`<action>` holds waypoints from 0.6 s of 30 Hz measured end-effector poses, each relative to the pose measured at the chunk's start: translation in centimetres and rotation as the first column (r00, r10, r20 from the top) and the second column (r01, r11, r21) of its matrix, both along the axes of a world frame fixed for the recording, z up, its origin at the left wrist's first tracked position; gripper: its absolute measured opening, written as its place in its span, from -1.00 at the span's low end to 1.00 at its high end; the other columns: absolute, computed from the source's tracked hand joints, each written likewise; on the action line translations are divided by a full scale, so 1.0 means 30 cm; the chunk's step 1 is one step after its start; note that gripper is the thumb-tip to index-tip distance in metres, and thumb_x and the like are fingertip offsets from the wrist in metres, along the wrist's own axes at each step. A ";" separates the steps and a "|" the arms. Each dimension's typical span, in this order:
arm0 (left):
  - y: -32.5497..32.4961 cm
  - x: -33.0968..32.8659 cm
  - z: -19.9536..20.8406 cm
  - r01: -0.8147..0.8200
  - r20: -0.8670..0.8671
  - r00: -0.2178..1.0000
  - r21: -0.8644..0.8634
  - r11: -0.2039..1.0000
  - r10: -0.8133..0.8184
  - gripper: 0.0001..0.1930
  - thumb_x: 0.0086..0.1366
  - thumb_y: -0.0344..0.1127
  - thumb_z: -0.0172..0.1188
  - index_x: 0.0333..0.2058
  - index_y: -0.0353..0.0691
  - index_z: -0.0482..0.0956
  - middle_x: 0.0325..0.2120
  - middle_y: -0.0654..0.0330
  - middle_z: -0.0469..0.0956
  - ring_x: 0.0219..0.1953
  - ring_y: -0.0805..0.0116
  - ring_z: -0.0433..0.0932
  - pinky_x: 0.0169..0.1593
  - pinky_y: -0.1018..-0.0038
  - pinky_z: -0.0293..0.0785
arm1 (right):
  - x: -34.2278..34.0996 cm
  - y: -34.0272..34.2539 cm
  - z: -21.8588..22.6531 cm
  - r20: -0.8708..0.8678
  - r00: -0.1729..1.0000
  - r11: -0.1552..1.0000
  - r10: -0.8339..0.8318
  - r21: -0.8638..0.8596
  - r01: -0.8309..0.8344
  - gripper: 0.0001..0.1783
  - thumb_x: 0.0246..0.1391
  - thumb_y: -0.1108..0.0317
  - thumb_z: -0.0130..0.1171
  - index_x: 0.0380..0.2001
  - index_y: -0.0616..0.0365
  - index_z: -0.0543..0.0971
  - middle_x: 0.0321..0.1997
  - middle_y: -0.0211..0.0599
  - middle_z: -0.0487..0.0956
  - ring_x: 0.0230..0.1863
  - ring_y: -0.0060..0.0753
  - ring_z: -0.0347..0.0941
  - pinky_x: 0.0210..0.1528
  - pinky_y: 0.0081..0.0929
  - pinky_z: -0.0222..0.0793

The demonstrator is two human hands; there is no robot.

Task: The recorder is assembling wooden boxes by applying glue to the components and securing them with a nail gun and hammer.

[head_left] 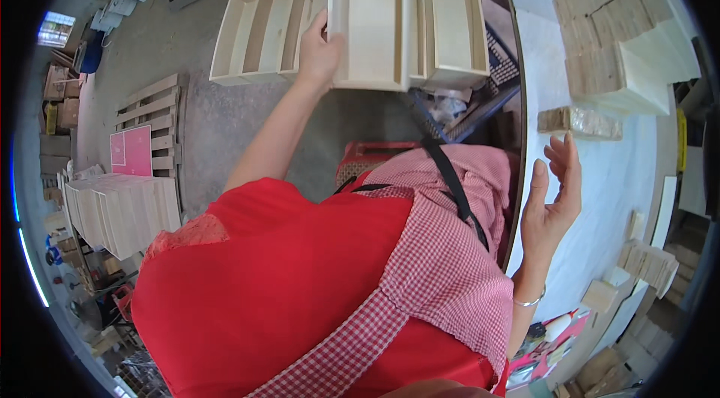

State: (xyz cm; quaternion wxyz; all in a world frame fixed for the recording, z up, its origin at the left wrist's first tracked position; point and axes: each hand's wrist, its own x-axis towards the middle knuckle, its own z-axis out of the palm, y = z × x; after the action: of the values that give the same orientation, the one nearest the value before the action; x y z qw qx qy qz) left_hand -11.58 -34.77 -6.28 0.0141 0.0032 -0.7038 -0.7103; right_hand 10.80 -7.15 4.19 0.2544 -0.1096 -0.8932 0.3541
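Observation:
My left hand (320,57) is closed on the left wall of a long, shallow wooden box (367,19) of pale bare wood. That box is raised over other wooden boxes (255,30) of the same kind, which sit side by side beneath and behind it. Over the white tabletop (547,75) my right hand (551,207) is held up, fingers apart, with nothing in it. Just beyond its fingertips lies a small bundle (580,123), brownish and shiny as if wrapped in clear film.
Stacked pale wood pieces (615,45) stand at the table's far right. Under the boxes is a blue plastic crate (480,109). On the left are a wooden pallet (154,109) and a stack of boards (127,207). A red stool (379,149) is in front of me.

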 end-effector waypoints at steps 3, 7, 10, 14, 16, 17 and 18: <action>-0.009 -0.110 -0.161 -0.026 0.037 0.999 -0.100 0.995 0.030 -0.41 0.12 -0.72 -0.09 0.19 -0.34 0.40 -0.10 0.09 0.58 -0.06 0.36 0.54 0.04 0.50 0.42 | 0.006 0.022 -0.042 0.077 0.996 0.998 -0.047 -0.043 0.051 -0.47 0.17 0.48 0.20 0.23 0.21 0.42 0.08 -0.11 0.57 0.05 -0.24 0.53 0.11 -0.34 0.39; 0.041 -0.203 -0.289 0.005 0.140 0.990 -0.163 0.987 0.018 -0.41 0.09 -0.71 -0.08 0.16 -0.35 0.43 -0.11 0.06 0.60 -0.05 0.31 0.55 0.04 0.49 0.41 | 0.029 0.029 -0.075 0.128 0.988 0.993 -0.086 -0.069 0.095 -0.49 0.18 0.46 0.19 0.22 0.20 0.43 0.09 -0.13 0.57 0.05 -0.26 0.53 0.10 -0.35 0.39; 0.089 -0.247 -0.340 0.014 0.141 0.990 -0.271 0.963 0.025 -0.45 0.08 -0.69 -0.05 0.10 -0.37 0.47 -0.12 0.03 0.61 -0.06 0.26 0.55 0.03 0.46 0.41 | 0.052 0.032 -0.085 0.168 0.978 0.988 -0.120 -0.076 0.134 -0.50 0.19 0.46 0.19 0.21 0.19 0.43 0.09 -0.13 0.57 0.05 -0.27 0.53 0.11 -0.35 0.39; 0.184 -0.265 -0.358 -0.012 0.112 0.993 -0.230 0.973 0.039 -0.49 0.06 -0.67 -0.03 0.05 -0.38 0.50 -0.13 0.00 0.61 -0.08 0.21 0.55 0.02 0.45 0.41 | 0.065 0.053 -0.098 0.197 0.969 0.982 -0.149 -0.086 0.169 -0.50 0.20 0.45 0.19 0.21 0.20 0.44 0.10 -0.14 0.57 0.05 -0.27 0.53 0.10 -0.36 0.39; 0.186 -0.277 -0.369 -0.007 0.129 0.991 -0.232 0.973 0.038 -0.49 0.06 -0.67 -0.03 0.05 -0.38 0.50 -0.13 0.00 0.61 -0.09 0.21 0.55 0.02 0.45 0.41 | 0.071 0.058 -0.107 0.209 0.966 0.979 -0.153 -0.099 0.177 -0.50 0.20 0.44 0.19 0.21 0.20 0.43 0.10 -0.14 0.57 0.05 -0.27 0.53 0.10 -0.36 0.39; 0.180 -0.282 -0.375 -0.008 0.142 0.989 -0.229 0.973 0.042 -0.50 0.06 -0.67 -0.03 0.04 -0.38 0.50 -0.14 -0.01 0.61 -0.09 0.21 0.55 0.01 0.45 0.41 | 0.074 0.060 -0.111 0.210 0.965 0.977 -0.155 -0.113 0.181 -0.51 0.19 0.45 0.19 0.20 0.20 0.44 0.09 -0.14 0.57 0.05 -0.27 0.53 0.10 -0.36 0.39; 0.173 -0.283 -0.380 -0.009 0.156 0.987 -0.227 0.974 0.046 -0.50 0.06 -0.67 -0.03 0.04 -0.38 0.50 -0.14 -0.01 0.61 -0.10 0.20 0.55 0.00 0.45 0.41 | 0.077 0.061 -0.115 0.212 0.965 0.974 -0.155 -0.128 0.185 -0.51 0.19 0.46 0.19 0.20 0.20 0.44 0.09 -0.14 0.58 0.05 -0.27 0.53 0.09 -0.36 0.39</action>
State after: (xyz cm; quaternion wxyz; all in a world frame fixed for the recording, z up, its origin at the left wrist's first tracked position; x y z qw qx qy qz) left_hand -20.07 -29.58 -17.67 -0.0323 0.0684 -0.7786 -0.6229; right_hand 13.12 -5.33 0.74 0.1840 -0.2395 -0.8731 0.3827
